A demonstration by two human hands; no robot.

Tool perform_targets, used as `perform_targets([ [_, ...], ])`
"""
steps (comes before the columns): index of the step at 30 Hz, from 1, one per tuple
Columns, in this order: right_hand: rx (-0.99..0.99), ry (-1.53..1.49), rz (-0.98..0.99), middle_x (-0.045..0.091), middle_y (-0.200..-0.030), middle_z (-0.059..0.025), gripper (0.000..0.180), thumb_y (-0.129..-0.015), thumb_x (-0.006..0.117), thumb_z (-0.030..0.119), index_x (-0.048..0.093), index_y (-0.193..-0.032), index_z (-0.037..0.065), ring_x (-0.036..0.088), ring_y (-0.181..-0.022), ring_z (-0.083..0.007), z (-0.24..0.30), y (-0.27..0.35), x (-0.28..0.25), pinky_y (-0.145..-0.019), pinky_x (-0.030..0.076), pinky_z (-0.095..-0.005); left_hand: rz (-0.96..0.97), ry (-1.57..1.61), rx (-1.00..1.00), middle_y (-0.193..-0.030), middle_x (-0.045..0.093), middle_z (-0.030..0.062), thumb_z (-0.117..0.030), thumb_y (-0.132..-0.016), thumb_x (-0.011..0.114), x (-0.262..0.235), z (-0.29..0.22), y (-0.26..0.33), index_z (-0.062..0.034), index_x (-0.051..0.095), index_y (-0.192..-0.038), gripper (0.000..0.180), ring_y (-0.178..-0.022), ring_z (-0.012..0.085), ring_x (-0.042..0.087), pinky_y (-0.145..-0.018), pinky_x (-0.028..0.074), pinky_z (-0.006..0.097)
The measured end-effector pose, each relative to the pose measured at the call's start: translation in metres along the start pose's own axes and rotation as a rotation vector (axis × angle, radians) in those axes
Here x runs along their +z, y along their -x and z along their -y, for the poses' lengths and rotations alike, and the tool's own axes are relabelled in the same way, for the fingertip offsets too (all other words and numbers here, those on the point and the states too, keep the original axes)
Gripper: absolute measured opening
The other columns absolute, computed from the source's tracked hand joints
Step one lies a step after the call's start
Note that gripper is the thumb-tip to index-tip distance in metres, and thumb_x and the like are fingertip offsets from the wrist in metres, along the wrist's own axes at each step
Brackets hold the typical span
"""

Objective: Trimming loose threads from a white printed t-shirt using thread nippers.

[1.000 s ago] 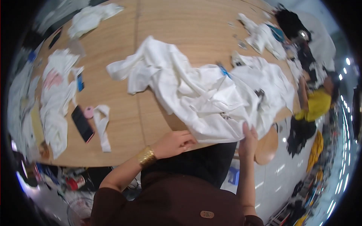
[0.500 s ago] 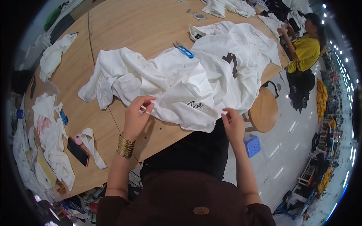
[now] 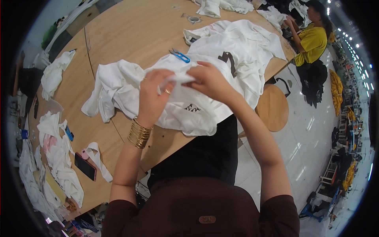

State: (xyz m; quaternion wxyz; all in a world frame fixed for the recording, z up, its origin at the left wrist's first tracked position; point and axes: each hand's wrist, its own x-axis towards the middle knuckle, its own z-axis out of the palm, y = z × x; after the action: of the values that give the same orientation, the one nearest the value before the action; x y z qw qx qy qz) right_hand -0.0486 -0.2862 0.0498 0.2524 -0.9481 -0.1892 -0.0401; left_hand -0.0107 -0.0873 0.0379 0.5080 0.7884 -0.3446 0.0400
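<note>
A crumpled white garment (image 3: 189, 118) with dark stitched lettering lies across the table in front of me. My left hand (image 3: 154, 93), gold bangles at its wrist, pinches a raised fold of its cloth. Opposite it, my right hand (image 3: 208, 81) grips the same fold, and the cloth between them is blurred by motion. Just beyond my hands, blue thread snips (image 3: 181, 56) rest on the white fabric. A dark brown strip (image 3: 227, 62) lies on the cloth to the right of the snips.
Left on the wooden table (image 3: 126, 35) are more white pieces (image 3: 59, 158), a phone (image 3: 85, 166) and a white band (image 3: 99, 162). A round stool (image 3: 272, 107) stands at the right edge. A person in a yellow top (image 3: 314, 41) handles white cloth at the far right.
Both hands have risen from the garment's near edge toward its middle, the right one also swinging left. They have lifted a fold of the white cloth, and the view has shifted slightly.
</note>
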Motion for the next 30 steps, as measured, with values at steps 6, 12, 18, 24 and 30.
perform_targets([
  [6, 0.116, -0.526, -0.663, 0.06, -0.068, -0.0066, 0.023, -0.083, 0.057, 0.02, 0.06, -0.098, 0.002, 0.052, -0.063, -0.0088, 0.043, -0.02, -0.093, -0.06, 0.043, -0.0258, -0.05, 0.267, -0.044, -0.127, 0.042, 0.0098, -0.021, -0.076, 0.069, 0.007, -0.024, -0.002, -0.0063, 0.033, -0.126, 0.063, -0.115, 0.0215, 0.043, -0.097, 0.031, 0.036],
  [12, 0.107, -0.452, -0.891, 0.059, -0.075, 0.0015, 0.027, -0.088, 0.054, 0.027, 0.06, -0.097, 0.002, 0.051, -0.065, -0.0047, 0.065, -0.028, -0.155, -0.059, 0.041, -0.0201, -0.163, 0.333, 0.168, -0.123, 0.038, 0.0142, -0.02, -0.071, 0.072, 0.028, -0.044, 0.039, -0.0012, 0.032, -0.126, 0.07, -0.114, 0.0252, 0.039, -0.097, 0.032, 0.038],
  [18, 0.047, -0.588, -0.902, 0.056, -0.071, 0.0029, 0.025, -0.09, 0.052, 0.024, 0.059, -0.092, 0.0, 0.048, -0.061, -0.0049, 0.092, -0.035, -0.198, -0.056, 0.038, -0.0215, -0.142, 0.173, -0.06, -0.118, 0.042, 0.014, -0.015, -0.069, 0.072, 0.026, -0.036, 0.011, -0.0012, 0.028, -0.127, 0.074, -0.108, 0.0249, 0.045, -0.092, 0.035, 0.038],
  [24, 0.004, -0.292, -0.867, 0.059, -0.064, -0.0037, 0.029, -0.084, 0.057, 0.03, 0.062, -0.092, 0.002, 0.052, -0.058, -0.0091, 0.094, -0.042, -0.22, -0.058, 0.043, -0.0262, -0.294, -0.024, 0.283, -0.105, 0.048, 0.0145, -0.019, -0.071, 0.072, 0.016, -0.078, -0.054, -0.0006, 0.037, -0.116, 0.06, -0.094, 0.029, 0.052, -0.077, 0.043, 0.038],
  [30, -0.013, -0.117, -0.554, 0.061, -0.069, -0.0035, 0.033, -0.08, 0.062, 0.033, 0.064, -0.093, 0.002, 0.057, -0.061, -0.0099, 0.104, -0.039, -0.264, -0.062, 0.047, -0.0265, -0.076, -0.179, 0.114, -0.088, 0.061, 0.0086, -0.021, -0.079, 0.064, -0.037, -0.113, -0.125, 0.003, 0.055, -0.098, 0.032, -0.079, 0.0199, 0.06, -0.069, 0.046, 0.032],
])
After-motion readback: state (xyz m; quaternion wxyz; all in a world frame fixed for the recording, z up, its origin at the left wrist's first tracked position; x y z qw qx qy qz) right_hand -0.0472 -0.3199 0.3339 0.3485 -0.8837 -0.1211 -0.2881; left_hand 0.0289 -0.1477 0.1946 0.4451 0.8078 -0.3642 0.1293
